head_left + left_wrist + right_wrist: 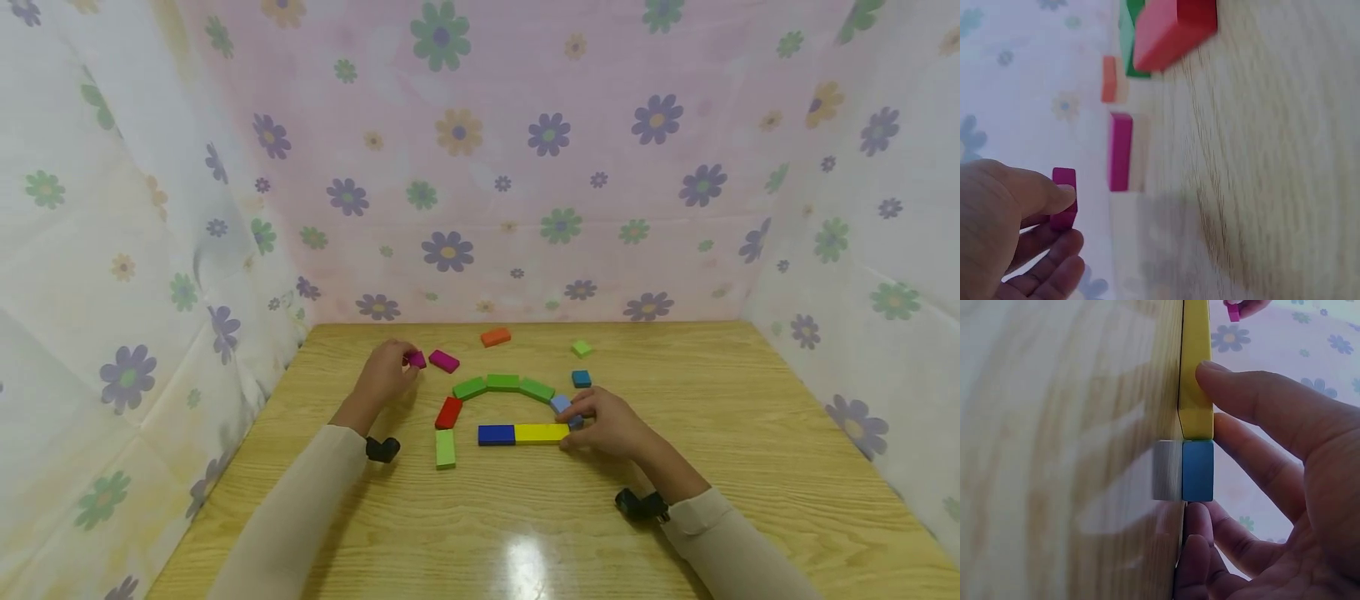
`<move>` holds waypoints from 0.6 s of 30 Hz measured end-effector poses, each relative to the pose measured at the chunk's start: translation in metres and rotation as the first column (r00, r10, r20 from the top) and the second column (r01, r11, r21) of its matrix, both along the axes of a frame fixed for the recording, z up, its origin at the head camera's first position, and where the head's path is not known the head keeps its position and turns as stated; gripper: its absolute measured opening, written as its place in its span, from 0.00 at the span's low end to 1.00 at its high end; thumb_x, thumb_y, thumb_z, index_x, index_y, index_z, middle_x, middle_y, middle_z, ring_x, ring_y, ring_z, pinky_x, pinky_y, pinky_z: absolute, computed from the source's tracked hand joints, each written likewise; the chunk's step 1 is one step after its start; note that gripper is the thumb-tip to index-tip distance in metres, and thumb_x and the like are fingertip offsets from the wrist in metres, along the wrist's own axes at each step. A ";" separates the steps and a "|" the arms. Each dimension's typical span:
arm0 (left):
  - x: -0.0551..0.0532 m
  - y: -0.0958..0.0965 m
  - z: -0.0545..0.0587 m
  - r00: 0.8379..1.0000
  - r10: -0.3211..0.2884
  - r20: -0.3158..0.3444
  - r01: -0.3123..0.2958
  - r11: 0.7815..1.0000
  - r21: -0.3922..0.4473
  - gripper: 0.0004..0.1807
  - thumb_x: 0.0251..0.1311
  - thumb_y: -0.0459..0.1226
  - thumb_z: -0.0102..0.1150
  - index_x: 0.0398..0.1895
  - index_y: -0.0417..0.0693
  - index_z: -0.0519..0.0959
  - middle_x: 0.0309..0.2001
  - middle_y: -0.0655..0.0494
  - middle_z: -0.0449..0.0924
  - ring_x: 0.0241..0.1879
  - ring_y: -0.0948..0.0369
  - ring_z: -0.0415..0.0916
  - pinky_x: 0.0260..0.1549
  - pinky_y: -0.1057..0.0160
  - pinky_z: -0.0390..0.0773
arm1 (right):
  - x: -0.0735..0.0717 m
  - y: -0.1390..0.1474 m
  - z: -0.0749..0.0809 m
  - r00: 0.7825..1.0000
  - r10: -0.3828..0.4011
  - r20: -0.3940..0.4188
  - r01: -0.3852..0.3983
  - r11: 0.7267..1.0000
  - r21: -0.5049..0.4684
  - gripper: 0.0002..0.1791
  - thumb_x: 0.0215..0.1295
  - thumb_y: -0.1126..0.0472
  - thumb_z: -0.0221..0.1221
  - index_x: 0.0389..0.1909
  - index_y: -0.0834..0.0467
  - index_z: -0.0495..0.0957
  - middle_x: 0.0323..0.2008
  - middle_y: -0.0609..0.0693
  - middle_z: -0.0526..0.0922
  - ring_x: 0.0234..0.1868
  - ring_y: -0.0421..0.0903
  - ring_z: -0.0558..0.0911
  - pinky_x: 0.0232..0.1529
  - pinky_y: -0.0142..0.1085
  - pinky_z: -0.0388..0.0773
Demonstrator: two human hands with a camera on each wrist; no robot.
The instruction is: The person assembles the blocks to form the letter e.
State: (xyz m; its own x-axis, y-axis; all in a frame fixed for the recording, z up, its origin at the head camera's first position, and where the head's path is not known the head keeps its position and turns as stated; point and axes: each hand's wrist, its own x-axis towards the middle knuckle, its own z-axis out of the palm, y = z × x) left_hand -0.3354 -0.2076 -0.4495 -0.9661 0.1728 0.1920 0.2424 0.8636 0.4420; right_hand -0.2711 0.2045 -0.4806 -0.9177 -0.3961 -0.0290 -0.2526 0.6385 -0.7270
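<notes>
My left hand [386, 371] pinches a magenta block [1064, 215] between thumb and fingers, held up off the table. Just right of it a second magenta block [444, 361] lies on the wood. At the right end of a flat row, my right hand [611, 423] has its thumb on the near side of the long yellow block [540, 433] and a finger at its far side. A blue block [1198, 470] abuts the yellow one's end, the other fingers curled beside it. A dark blue block [497, 435] continues the row leftward. A light blue block [559, 404] is partly covered by fingers.
An arc of green blocks [503, 382], a red block [448, 412] and a lime block [446, 449] curves over the row. Farther back lie an orange block [496, 337], a small lime block [582, 349] and a teal-blue block [581, 379]. Flowered cloth [502, 150] encloses the table.
</notes>
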 end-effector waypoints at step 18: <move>0.069 0.025 0.012 0.999 -0.036 0.016 0.033 0.986 0.162 0.15 0.64 0.36 0.70 0.53 0.44 0.84 0.51 0.51 0.81 0.49 0.54 0.82 0.50 0.53 0.84 | 0.025 -0.001 0.002 0.990 -0.133 0.049 0.136 0.988 -0.066 0.21 0.60 0.57 0.73 0.56 0.50 0.86 0.66 0.57 0.78 0.67 0.62 0.76 0.62 0.60 0.76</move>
